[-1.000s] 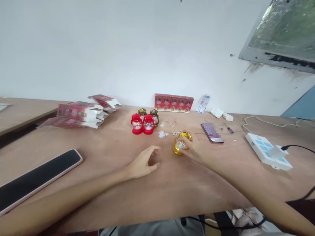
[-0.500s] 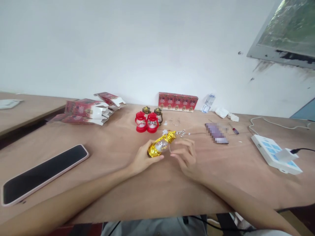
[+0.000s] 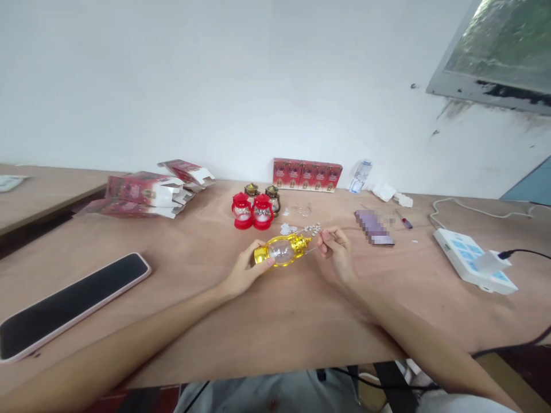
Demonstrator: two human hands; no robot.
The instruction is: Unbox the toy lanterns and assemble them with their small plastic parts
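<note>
Holding the gold lantern [image 3: 282,251] by its base end in the left hand [image 3: 246,267], with fingers and thumb closed round in a snug grip. Pinching with the right hand [image 3: 338,251] in a nearly closed grip, apparently on a thin wire handle [image 3: 314,250] at the lantern's top, though too fine to be sure of. Tipped over in the last half second from a slant to almost level, with the top toward the right hand, after passing from right hand to left just before. Under work from both hands now, seemingly steadied by one and handled at the top by the other. Poised over the near part of the surface [image 3: 258,327], in front of the red lanterns [image 3: 262,211] and bronze lanterns [image 3: 272,198], near the small round discs [image 3: 315,228]. Showing pale lettering on the row of red boxes [image 3: 307,175] and dark print on the flattened cartons [image 3: 140,189], all too small to read. Bearing blue marks, likewise unreadable, on the clear bottle [image 3: 360,176].
</note>
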